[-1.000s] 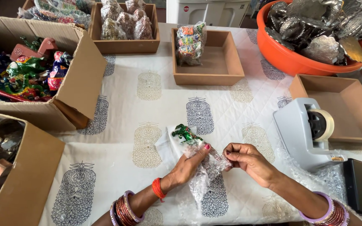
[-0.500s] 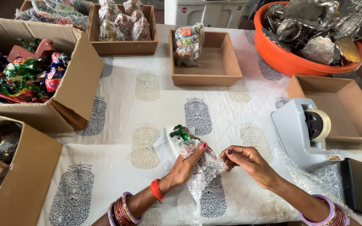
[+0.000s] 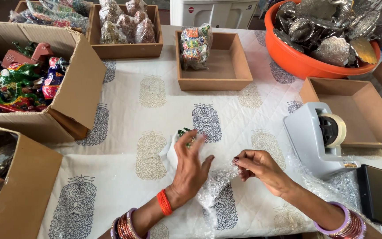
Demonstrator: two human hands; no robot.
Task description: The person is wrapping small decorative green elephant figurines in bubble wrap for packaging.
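Observation:
My left hand (image 3: 190,164) lies over a small green and white painted figurine (image 3: 181,138) on the table, fingers spread across it and holding it down. A sheet of clear bubble wrap (image 3: 215,189) trails from under that hand toward me. My right hand (image 3: 258,167) pinches the edge of the bubble wrap just right of the figurine. Both wrists wear bangles.
A grey tape dispenser (image 3: 318,137) stands right of my hands, with a black phone (image 3: 377,194) beside it. Cardboard boxes of painted toys (image 3: 27,82) sit at the left. Wooden trays (image 3: 233,66) with wrapped items are at the back, and an orange tub (image 3: 297,62) of silver pieces at back right.
My left hand has turned over and flattened on top of the figurine. My right hand has moved slightly right, still pinching the bubble wrap.

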